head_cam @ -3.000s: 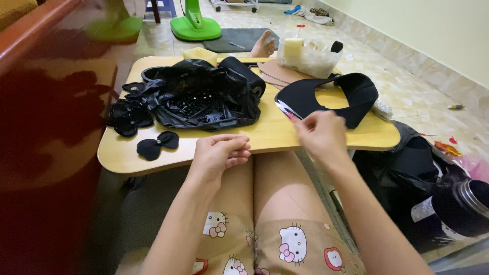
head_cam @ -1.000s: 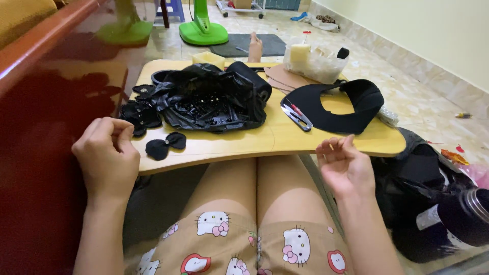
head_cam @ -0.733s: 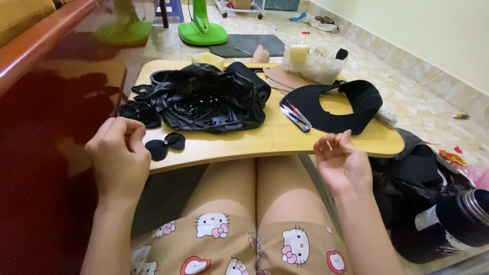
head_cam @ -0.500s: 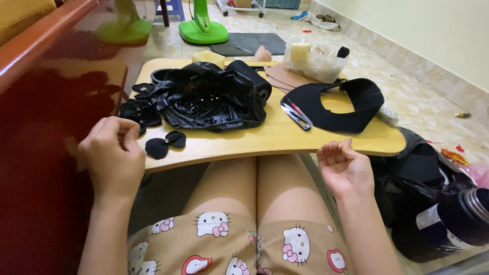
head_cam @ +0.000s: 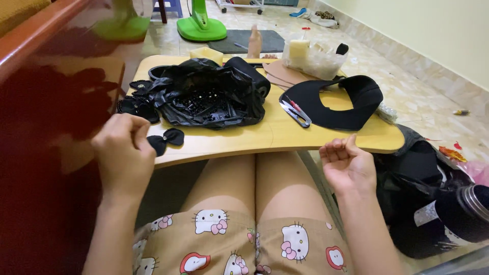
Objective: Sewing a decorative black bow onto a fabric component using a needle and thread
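My left hand (head_cam: 125, 153) hovers at the front left edge of the yellow lap table (head_cam: 275, 135), fingers closed, fingertips right beside a small black bow (head_cam: 167, 139) lying there; nothing is visibly held. My right hand (head_cam: 349, 164) is palm up just below the table's front right edge, fingers curled in, with nothing visible in it. A black visor piece (head_cam: 346, 99) lies on the right of the table, with thread snips (head_cam: 296, 113) next to it. A black plastic bag (head_cam: 204, 97) with small beads sits in the middle.
More black bows (head_cam: 135, 106) lie at the table's left. A clear plastic container (head_cam: 313, 57) and brown card pieces (head_cam: 284, 75) stand at the back. Dark red wooden furniture (head_cam: 46, 102) is on my left, a black bag and flask (head_cam: 448, 203) on my right, and a green fan base (head_cam: 201, 28) beyond.
Three seconds ago both hands were at the table edge, the right at the visor. Both pulled back. In the last second my left hand moved right, close to the bow; my right hand barely shifted.
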